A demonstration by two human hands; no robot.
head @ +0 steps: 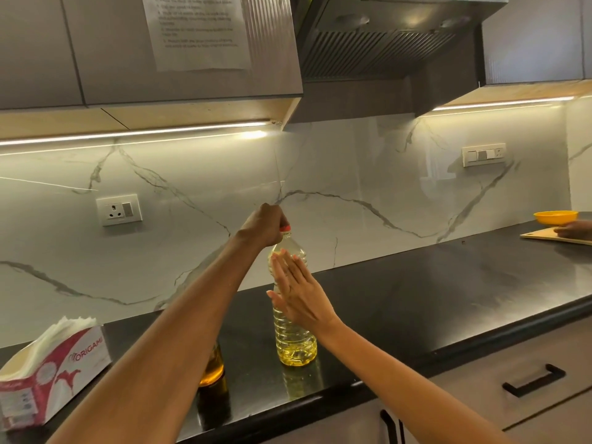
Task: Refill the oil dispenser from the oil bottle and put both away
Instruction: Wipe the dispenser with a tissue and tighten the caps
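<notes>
Centre frame, the left hand (264, 224) pinches the red cap (284, 228); the right hand (296, 291), fingers straight, steadies the oil bottle (293, 338) — thin plastic, nearly empty, probably light, tippy, slick

On the black countertop (432, 283) stand two oil containers: one tall clear plastic bottle of yellow oil with a red cap (293, 318) and one darker glass dispenser of amber oil (213, 368), largely hidden behind a forearm. One red-and-white tissue box (48, 376) sits at the near left. One yellow bowl (555, 217) and one pale wooden cutting board (544, 236) lie at the far right. Three hands are in view: the wearer's left hand (264, 224), the wearer's right hand (296, 290), and one other hand (573, 230) on the board. The marble backsplash carries two white switch plates (119, 209) (483, 154). One printed paper sheet (195, 30) hangs on the upper cabinet. Two black drawer handles (533, 379) (388, 426) show below.
</notes>
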